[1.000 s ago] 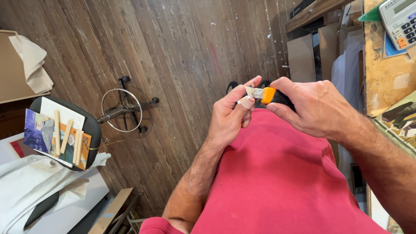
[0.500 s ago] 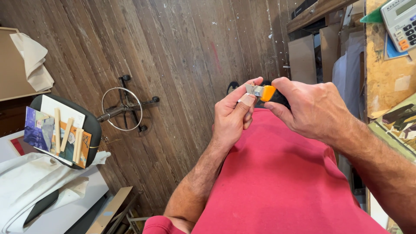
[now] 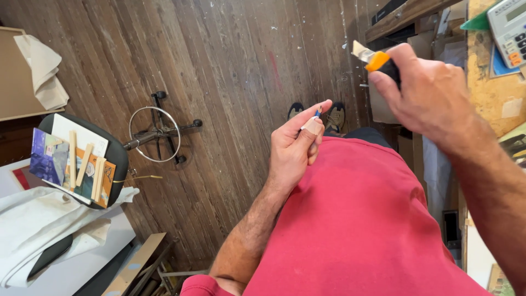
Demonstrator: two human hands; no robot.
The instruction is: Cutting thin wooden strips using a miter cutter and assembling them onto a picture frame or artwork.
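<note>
Two hands apart: pencil stub left, knife right

Two fingers (image 3: 313, 127) of the left hand (image 3: 293, 151), thumb and forefinger, pinch closed on a short pencil stub (image 3: 316, 115); only its blue tip shows above them. Long axis runs up and slightly right, tip pointing to the far side of the scene. A pale bandage or tape wraps one fingertip just below the tip.

Right hand (image 3: 433, 96) closed in a full fist round a utility knife (image 3: 375, 59), black grip, orange collar, short blade out. Blade angles up and left, away from the pencil. Knife sits well apart from the stub, up and to the right of it; blade tip not touching anything.

Key relation: stub lies down-left of the blade; the right hand carries the edge, the left presents the tip.

Outward: red shirt (image 3: 361, 219) fills the near frame. Shoes (image 3: 335, 116) below on a dark plank floor (image 3: 230, 71). Far left, stool (image 3: 159, 131) with ring footrest; near left, black board (image 3: 118, 159) with wood strips and paper scraps, white cloth (image 3: 38, 225) beneath. Right edge, table (image 3: 493, 93) with a calculator (image 3: 507, 27).
</note>
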